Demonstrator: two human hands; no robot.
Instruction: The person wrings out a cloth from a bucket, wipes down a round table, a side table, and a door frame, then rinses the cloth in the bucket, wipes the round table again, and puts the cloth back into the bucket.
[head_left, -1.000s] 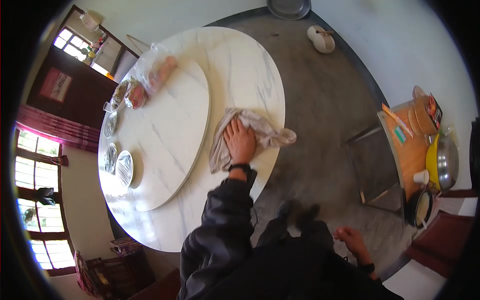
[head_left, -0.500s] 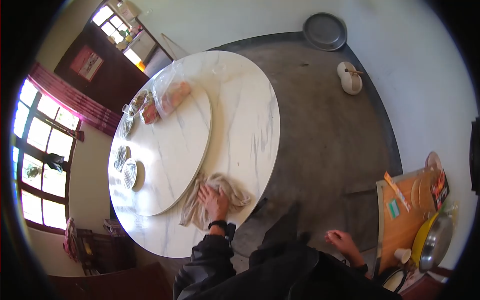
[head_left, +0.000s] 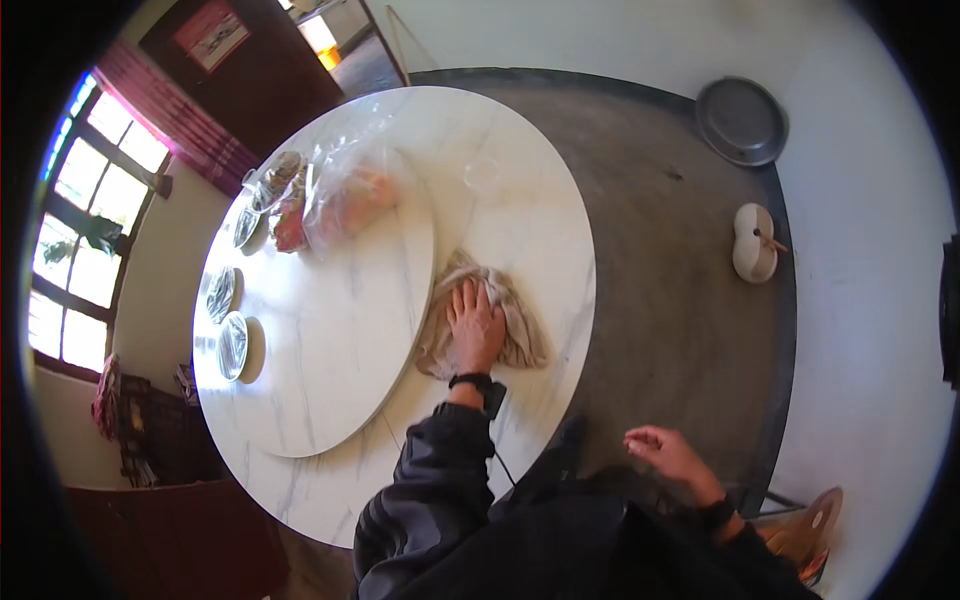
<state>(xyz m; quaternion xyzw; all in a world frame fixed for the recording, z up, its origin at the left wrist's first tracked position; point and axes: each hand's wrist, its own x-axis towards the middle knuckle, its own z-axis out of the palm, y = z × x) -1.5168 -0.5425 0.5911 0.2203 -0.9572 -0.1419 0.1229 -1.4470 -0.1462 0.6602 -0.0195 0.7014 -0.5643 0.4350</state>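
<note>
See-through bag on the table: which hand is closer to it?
Left. The left hand presses on the cloth, on the same table as the see-through bag, short of it. The right hand is farther off, out past the table's edge.

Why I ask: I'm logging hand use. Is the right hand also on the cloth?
No, only the left hand rests on the cloth; the right hand hangs apart, clear of the table.

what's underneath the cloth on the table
The cloth lies on the white, grey-veined tabletop, which shows around it. The left hand rests on top. Whatever else the cloth may cover can't be seen.
</note>
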